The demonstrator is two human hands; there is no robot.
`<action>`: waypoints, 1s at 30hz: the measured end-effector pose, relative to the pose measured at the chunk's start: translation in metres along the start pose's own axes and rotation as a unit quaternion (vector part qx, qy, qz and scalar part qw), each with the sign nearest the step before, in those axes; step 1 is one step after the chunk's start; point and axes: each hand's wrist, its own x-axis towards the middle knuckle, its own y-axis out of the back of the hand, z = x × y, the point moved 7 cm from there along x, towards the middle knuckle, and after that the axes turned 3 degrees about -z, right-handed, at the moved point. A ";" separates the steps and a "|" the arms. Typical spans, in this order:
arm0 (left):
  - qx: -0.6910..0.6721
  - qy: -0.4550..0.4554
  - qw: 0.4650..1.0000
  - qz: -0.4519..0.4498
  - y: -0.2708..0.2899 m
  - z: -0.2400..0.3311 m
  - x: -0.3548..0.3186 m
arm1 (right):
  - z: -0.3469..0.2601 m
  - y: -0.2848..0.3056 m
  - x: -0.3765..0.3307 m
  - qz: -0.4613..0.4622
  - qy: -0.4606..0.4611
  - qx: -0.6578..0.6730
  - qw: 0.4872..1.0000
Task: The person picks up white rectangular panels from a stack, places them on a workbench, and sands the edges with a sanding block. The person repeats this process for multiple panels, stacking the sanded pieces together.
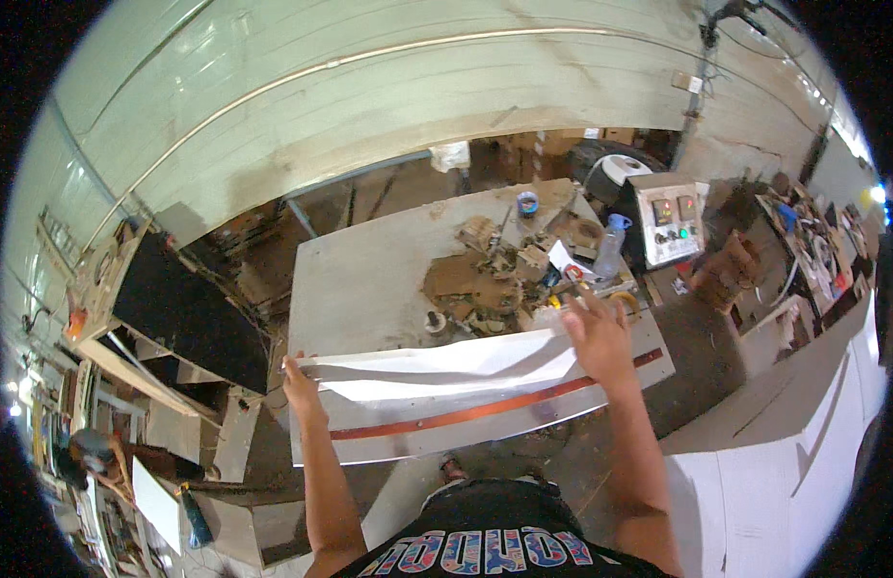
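A long white strip [456, 368], like a folded sheet, stretches across the near part of the work table. Its left end is pinched in my left hand [303, 387], with the fingers closed round it. At the other end my right hand [600, 337] grips the strip's right edge, its fingers bent and partly hiding that corner. The strip sags and shows a grey shadow along its length. Nearer to me, a copper-orange band [466, 416] runs along the table top [355, 279], roughly parallel to the strip.
Scraps and tools lie beyond the strip, with a roll of tape [434, 322], a plastic bottle [608, 252] and a blue can [527, 203]. A control box [668, 220] stands at the far right. A dark-topped cabinet [181, 318] is left; another person [109, 458] works lower left.
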 end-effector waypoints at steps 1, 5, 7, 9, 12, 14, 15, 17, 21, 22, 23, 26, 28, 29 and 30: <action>0.012 0.006 1.000 0.021 0.003 0.000 -0.003 | 0.017 -0.003 -0.005 -0.014 -0.030 0.042 0.999; -0.003 0.001 1.000 -0.027 0.003 0.003 -0.007 | 0.088 -0.033 -0.039 -0.021 -0.140 0.262 0.955; -0.013 -0.002 0.999 -0.049 0.003 0.003 -0.005 | 0.113 -0.062 -0.059 -0.003 -0.182 0.407 0.895; -0.010 -0.002 0.998 -0.066 0.003 0.002 -0.007 | 0.118 -0.096 -0.076 -0.032 -0.194 0.462 0.865; -0.018 -0.021 0.997 -0.074 0.002 0.000 -0.013 | 0.097 -0.135 -0.089 -0.084 -0.113 0.410 0.901; -0.001 -0.079 0.992 -0.103 0.000 -0.003 -0.022 | 0.100 -0.157 -0.093 -0.078 -0.184 0.354 0.914; 0.008 -0.112 0.987 -0.119 0.002 -0.008 -0.027 | 0.099 -0.165 -0.093 -0.061 -0.193 0.333 0.921; 0.029 -0.176 0.971 -0.159 0.012 -0.026 -0.034 | 0.101 -0.178 -0.095 -0.032 -0.205 0.342 0.917; 0.092 -0.186 0.950 -0.232 0.033 -0.110 -0.007 | 0.117 -0.192 -0.110 -0.061 -0.284 0.200 0.936; 0.244 -0.055 0.939 -0.235 0.039 -0.148 0.019 | 0.111 -0.186 -0.111 0.000 -0.247 0.254 0.935; 0.240 -0.083 0.929 -0.268 0.038 -0.165 0.030 | 0.113 -0.189 -0.115 -0.011 -0.303 0.283 0.910; 0.184 -0.058 0.950 -0.246 0.051 -0.196 0.070 | 0.091 -0.168 -0.120 -0.019 -0.329 0.168 0.929; 0.152 -0.108 0.946 -0.265 0.042 -0.176 0.092 | 0.065 -0.142 -0.134 0.029 -0.359 0.198 0.912; 0.101 -0.144 0.931 -0.319 0.029 -0.152 0.101 | 0.057 -0.133 -0.138 -0.012 -0.403 0.219 0.889; -0.002 -0.131 0.917 -0.376 0.016 -0.127 0.109 | 0.037 -0.111 -0.142 0.032 -0.347 0.199 0.916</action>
